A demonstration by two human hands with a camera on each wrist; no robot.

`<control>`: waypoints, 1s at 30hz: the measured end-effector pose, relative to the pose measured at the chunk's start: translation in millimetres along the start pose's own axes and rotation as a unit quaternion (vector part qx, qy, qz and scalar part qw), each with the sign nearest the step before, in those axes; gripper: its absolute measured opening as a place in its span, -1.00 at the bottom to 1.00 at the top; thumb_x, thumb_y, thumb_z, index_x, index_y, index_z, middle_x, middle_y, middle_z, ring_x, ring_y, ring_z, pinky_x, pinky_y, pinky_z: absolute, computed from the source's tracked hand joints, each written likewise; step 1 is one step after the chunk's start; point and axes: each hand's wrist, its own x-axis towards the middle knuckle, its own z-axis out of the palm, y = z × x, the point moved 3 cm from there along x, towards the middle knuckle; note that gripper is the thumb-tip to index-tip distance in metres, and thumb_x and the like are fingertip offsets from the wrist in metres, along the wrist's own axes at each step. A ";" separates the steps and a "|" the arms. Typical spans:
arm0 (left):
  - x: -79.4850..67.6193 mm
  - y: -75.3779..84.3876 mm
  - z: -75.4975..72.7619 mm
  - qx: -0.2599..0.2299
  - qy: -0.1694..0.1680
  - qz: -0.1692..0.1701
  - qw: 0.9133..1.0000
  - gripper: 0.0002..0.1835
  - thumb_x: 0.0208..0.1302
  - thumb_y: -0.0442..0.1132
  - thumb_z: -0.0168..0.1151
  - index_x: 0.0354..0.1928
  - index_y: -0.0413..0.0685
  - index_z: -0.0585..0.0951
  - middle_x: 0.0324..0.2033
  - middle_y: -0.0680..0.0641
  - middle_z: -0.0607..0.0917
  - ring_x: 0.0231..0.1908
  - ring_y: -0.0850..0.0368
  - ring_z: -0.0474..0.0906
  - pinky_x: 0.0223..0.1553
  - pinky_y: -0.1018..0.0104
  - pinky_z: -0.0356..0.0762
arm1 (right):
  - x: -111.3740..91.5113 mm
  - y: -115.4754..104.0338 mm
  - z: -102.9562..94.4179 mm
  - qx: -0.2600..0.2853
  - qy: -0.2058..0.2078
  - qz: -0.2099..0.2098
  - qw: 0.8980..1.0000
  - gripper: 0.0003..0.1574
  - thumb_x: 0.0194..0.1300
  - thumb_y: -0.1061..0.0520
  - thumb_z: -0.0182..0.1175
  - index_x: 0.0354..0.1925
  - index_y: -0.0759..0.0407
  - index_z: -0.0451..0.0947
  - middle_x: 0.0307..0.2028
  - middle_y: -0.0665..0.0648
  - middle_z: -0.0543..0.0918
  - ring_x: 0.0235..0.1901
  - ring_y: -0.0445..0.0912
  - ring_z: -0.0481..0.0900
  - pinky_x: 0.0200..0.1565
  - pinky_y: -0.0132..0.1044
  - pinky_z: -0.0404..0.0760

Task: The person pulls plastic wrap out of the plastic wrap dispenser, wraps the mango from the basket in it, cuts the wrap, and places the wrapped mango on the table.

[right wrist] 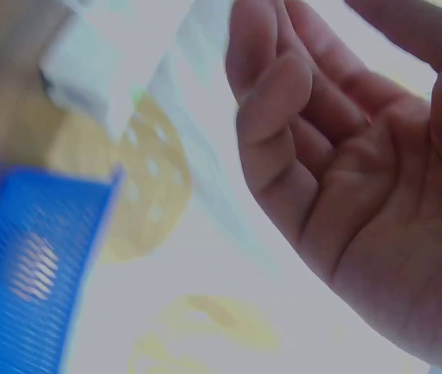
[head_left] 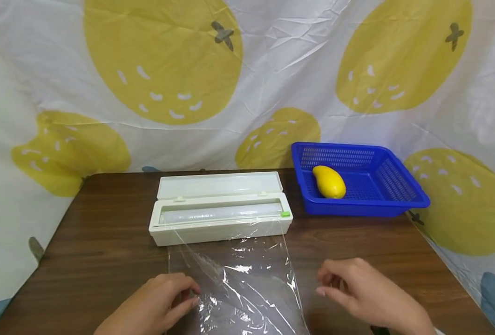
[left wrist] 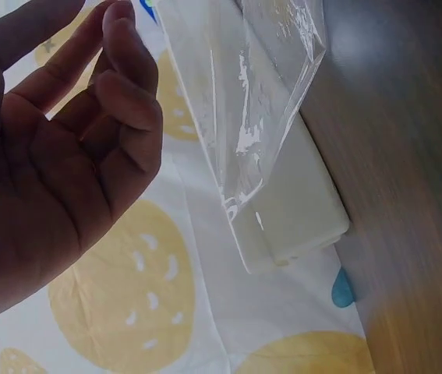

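Okay, so your left hand (head_left: 151, 300) is loosely curled at the left side of the clear film (head_left: 247, 279), thumb and fingertips close together; can't tell if it's brushing the plastic. Your right hand (head_left: 362, 293) is also half-curled, nothing in it, just beside the film's right edge and not touching. That film runs toward you over the front of the white dispenser box (head_left: 158, 236), lid (head_left: 220, 185) flipped back, roll (head_left: 222, 214) inside, small green tab (head_left: 285, 214) at the right end. Behind right on your tabletop (head_left: 92, 242): blue basket (head_left: 356, 208) holding a yellow mango (head_left: 330, 184).
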 end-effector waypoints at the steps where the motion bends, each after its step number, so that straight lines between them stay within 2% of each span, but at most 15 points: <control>1: 0.1 -0.5 0.2 0.001 0.001 -0.002 1.000 -0.89 0.37 -0.11 0.31 -0.16 0.08 0.71 -0.38 0.33 0.58 -0.38 0.50 0.41 -0.37 0.46 0.48 | 4.4 -0.2 -11.4 -0.015 0.037 -0.006 0.999 -0.94 0.36 0.09 0.31 -0.22 -0.09 0.61 -0.39 -0.27 0.64 -0.43 -0.43 0.51 -0.39 -0.46 0.57; 3: 0.0 -1.2 1.1 0.006 0.008 0.000 1.000 -0.90 0.36 -0.14 0.31 -0.16 0.07 0.71 -0.36 0.31 0.60 -0.37 0.49 0.43 -0.36 0.46 0.50 | 15.8 -0.6 -34.4 -0.031 0.095 -0.013 0.995 -0.85 0.32 0.17 0.35 -0.24 -0.09 0.61 -0.40 -0.23 0.64 -0.45 -0.40 0.52 -0.41 -0.46 0.56; 6: -0.5 -2.4 3.4 0.016 0.017 0.001 1.000 -0.91 0.34 -0.15 0.33 -0.17 0.07 0.71 -0.34 0.30 0.60 -0.35 0.48 0.46 -0.34 0.44 0.52 | 36.8 -1.0 -68.8 -0.049 0.159 -0.019 0.986 -0.78 0.25 0.25 0.39 -0.23 -0.07 0.63 -0.38 -0.20 0.66 -0.42 -0.35 0.56 -0.37 -0.46 0.58; 10: -0.4 -2.9 5.9 0.025 0.026 0.006 0.999 -0.92 0.33 -0.15 0.34 -0.17 0.11 0.72 -0.32 0.31 0.60 -0.34 0.47 0.49 -0.31 0.41 0.55 | 72.5 5.4 -110.5 -0.076 0.241 -0.016 0.967 -0.85 0.25 0.28 0.37 -0.21 0.07 0.67 -0.32 -0.08 0.71 -0.34 -0.29 0.58 -0.28 -0.53 0.56; 13: 0.4 -2.3 5.8 0.026 0.026 0.007 0.999 -0.91 0.34 -0.14 0.33 -0.16 0.13 0.72 -0.31 0.31 0.61 -0.33 0.46 0.49 -0.30 0.40 0.55 | 107.8 20.6 -137.1 -0.082 0.286 0.003 0.955 -0.90 0.33 0.24 0.28 -0.16 0.20 0.66 -0.25 0.09 0.75 -0.29 -0.18 0.62 -0.25 -0.59 0.52; 15: 1.1 -1.8 5.3 0.026 0.021 0.002 0.999 -0.91 0.35 -0.14 0.32 -0.15 0.14 0.72 -0.30 0.32 0.61 -0.32 0.46 0.49 -0.29 0.39 0.55 | 131.4 34.7 -151.9 -0.074 0.305 0.034 0.949 -0.84 0.40 0.18 0.20 -0.13 0.23 0.64 -0.20 0.17 0.74 -0.26 -0.08 0.63 -0.22 -0.59 0.49; 18: 2.3 0.2 5.0 0.025 0.021 -0.008 0.999 -0.91 0.36 -0.13 0.31 -0.15 0.14 0.72 -0.28 0.33 0.61 -0.30 0.45 0.49 -0.27 0.39 0.56 | 162.4 60.7 -170.5 -0.060 0.307 0.086 0.946 -0.76 0.43 0.10 0.13 -0.12 0.24 0.61 -0.17 0.23 0.71 -0.20 0.00 0.62 -0.18 -0.49 0.48; 20: 4.2 1.5 5.6 0.024 0.024 -0.009 0.999 -0.91 0.36 -0.14 0.31 -0.15 0.14 0.72 -0.27 0.32 0.62 -0.29 0.45 0.51 -0.26 0.39 0.57 | 176.6 79.3 -179.0 -0.061 0.292 0.122 0.947 -0.74 0.43 0.06 0.11 -0.12 0.23 0.59 -0.18 0.24 0.67 -0.20 0.02 0.57 -0.16 -0.36 0.47; 22: 6.0 1.7 7.2 0.021 0.025 -0.009 0.999 -0.91 0.36 -0.14 0.31 -0.15 0.12 0.72 -0.27 0.31 0.63 -0.29 0.44 0.52 -0.25 0.39 0.58 | 188.5 97.9 -185.2 -0.072 0.272 0.138 0.950 -0.72 0.41 0.06 0.11 -0.14 0.26 0.59 -0.22 0.26 0.65 -0.24 0.04 0.52 -0.18 -0.24 0.45; 25: 8.9 0.4 10.8 0.007 0.008 -0.015 1.000 -0.90 0.36 -0.13 0.30 -0.15 0.11 0.72 -0.26 0.29 0.64 -0.28 0.44 0.52 -0.24 0.38 0.59 | 199.1 126.4 -188.5 -0.086 0.234 0.163 0.955 -0.70 0.39 0.05 0.11 -0.16 0.29 0.59 -0.24 0.29 0.63 -0.27 0.08 0.49 -0.20 -0.16 0.46; 27: 10.9 -1.2 13.2 -0.012 -0.018 -0.029 0.999 -0.88 0.36 -0.10 0.31 -0.14 0.12 0.72 -0.25 0.30 0.65 -0.28 0.45 0.51 -0.22 0.37 0.60 | 201.9 144.2 -187.8 -0.097 0.205 0.181 0.957 -0.68 0.38 0.06 0.12 -0.17 0.32 0.61 -0.23 0.32 0.65 -0.26 0.11 0.51 -0.20 -0.11 0.49; 30: 13.3 -1.4 16.0 -0.031 -0.042 -0.039 0.998 -0.87 0.36 -0.09 0.31 -0.13 0.13 0.72 -0.24 0.31 0.65 -0.28 0.45 0.50 -0.20 0.35 0.61 | 200.9 169.6 -182.9 -0.119 0.137 0.216 0.959 -0.62 0.38 0.04 0.15 -0.12 0.37 0.59 -0.16 0.38 0.66 -0.22 0.18 0.55 -0.14 0.01 0.56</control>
